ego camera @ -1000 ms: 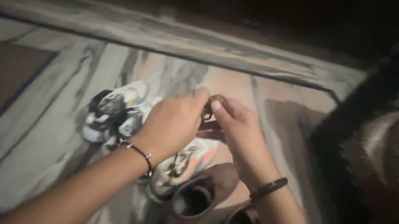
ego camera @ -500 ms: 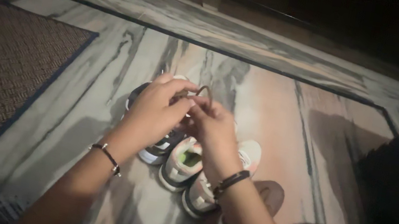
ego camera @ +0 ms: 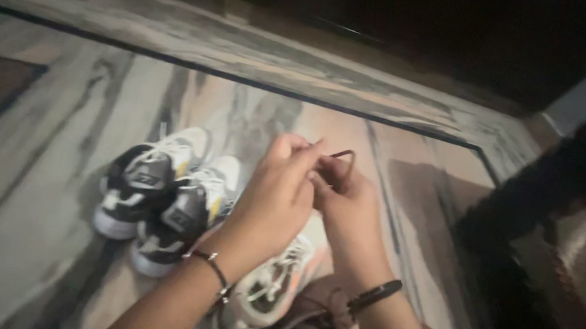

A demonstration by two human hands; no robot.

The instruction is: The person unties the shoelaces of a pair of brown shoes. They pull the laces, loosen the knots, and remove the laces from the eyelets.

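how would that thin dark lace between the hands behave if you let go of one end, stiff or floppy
Probably floppy: the dark lace bends into a small loop above the left hand and right hand. It looks very thin, so likely light and apt to slump. It may slip through the fingers, though its texture is too dim to tell.

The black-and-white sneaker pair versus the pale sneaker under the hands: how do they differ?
The black-and-white sneaker pair is dark with white soles and lies clear to the left, untouched. The pale sneaker is whitish with orange accents and sits partly hidden under the left hand and right hand. Both rest on the marble floor.
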